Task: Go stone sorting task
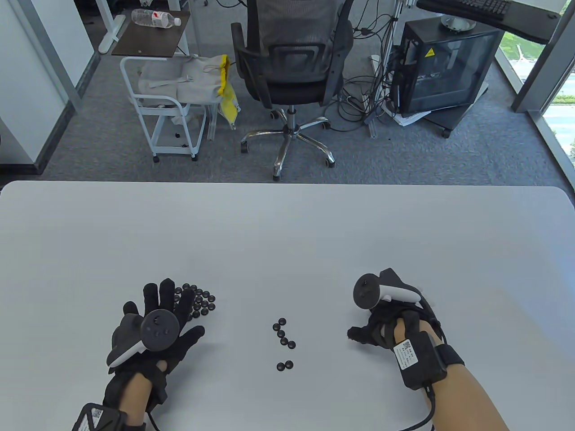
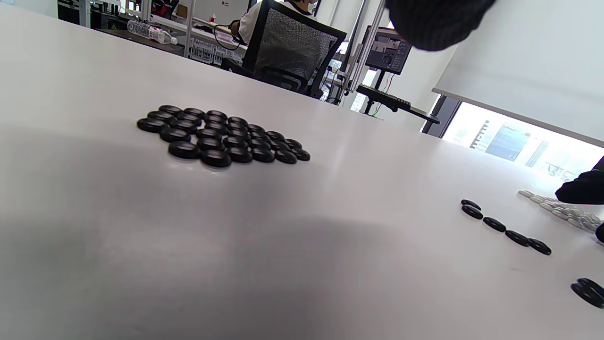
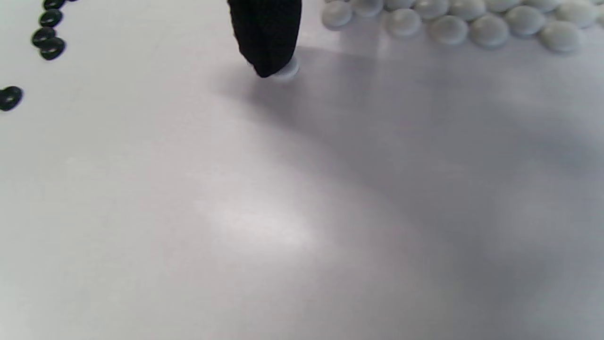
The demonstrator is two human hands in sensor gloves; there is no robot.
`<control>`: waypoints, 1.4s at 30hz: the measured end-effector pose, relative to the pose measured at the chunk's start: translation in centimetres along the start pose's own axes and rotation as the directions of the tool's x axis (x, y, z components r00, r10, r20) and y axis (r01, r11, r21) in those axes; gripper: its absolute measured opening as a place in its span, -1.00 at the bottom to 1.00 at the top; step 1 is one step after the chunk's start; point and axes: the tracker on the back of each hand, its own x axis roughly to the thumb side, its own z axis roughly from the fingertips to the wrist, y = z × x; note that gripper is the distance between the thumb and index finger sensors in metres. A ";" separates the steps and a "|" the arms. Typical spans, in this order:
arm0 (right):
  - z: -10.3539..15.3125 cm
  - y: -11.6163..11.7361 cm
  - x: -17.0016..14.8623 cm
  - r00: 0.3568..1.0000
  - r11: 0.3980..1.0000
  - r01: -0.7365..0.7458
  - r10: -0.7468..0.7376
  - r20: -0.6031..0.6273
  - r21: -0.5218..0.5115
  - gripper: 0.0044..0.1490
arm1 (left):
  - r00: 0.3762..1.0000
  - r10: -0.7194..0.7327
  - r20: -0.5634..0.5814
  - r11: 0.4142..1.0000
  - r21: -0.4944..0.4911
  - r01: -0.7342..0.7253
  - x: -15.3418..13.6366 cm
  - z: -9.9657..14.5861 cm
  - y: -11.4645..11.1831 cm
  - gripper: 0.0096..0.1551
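black stones (image 1: pixel 200 303) cluster by the spread left hand (image 1: pixel 155 330); right hand (image 1: pixel 379 325) fingertip (image 3: pixel 267 52) presses a white stone (image 3: pixel 286 71).

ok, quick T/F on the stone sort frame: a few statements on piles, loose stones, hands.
1. The black pile lies by the left hand. True.
2. A gloved fingertip of the right hand touches a black stone. False: it presses on a single white stone, apart from the white pile.
3. Loose black stones lie mid-table between the hands. True.
4. The left hand is clenched in a fist. False: its fingers lie spread out flat.
5. White stones are mixed into the black pile. False: the left wrist view shows only black ones there.
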 end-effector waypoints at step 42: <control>8.2 -0.3 4.1 0.925 0.663 -0.015 0.294 0.241 -0.749 0.13 | 0.986 -0.118 0.118 0.979 0.179 0.096 3.6 0.8 -0.2 -0.01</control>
